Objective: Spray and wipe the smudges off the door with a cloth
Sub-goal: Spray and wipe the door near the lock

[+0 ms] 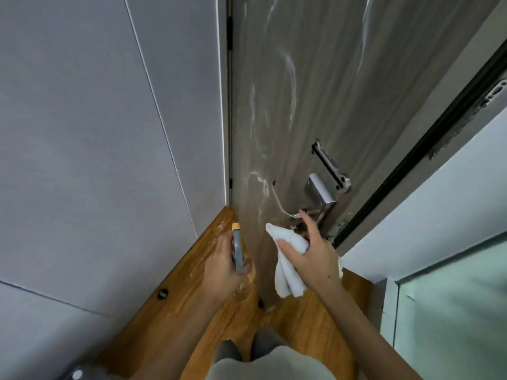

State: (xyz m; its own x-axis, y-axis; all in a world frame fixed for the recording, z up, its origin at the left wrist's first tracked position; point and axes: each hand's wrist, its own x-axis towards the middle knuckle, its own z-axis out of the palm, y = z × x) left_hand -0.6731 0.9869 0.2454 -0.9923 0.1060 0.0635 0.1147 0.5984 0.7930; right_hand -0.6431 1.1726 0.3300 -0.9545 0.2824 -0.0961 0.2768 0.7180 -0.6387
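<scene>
Hands come first: the left hand (223,263) is curled round a slim grey spray bottle with a yellow-orange nozzle cap (237,249), held upright with the cap uppermost and close to the lower face of the door. The right hand (311,249) grips a bunched white cloth (289,259) between thumb and curled fingers, while its forefinger is stretched out toward the silver metal lever handle (295,214); whether the tip touches the handle cannot be told. The loose end of the cloth hangs down below the palm, clear of the panel.

Beyond the hands stands the grey-brown wood-grain door (315,91), marked with pale looping white smudges (288,78) that run from near the handle up the panel. A silver lock plate (319,192) sits above the lever, and a slide latch (330,167) above that. Pale grey wall panels (109,133) flank the door on one side, and a brown wooden floor (170,297) lies below.

Judging by the streaks that remain, the work seems early or midway. The step in hand looks like a pause between spraying and wiping. The next move likely calls for aiming the nozzle at the marks, or pressing the cloth flat against them and rubbing upward.
</scene>
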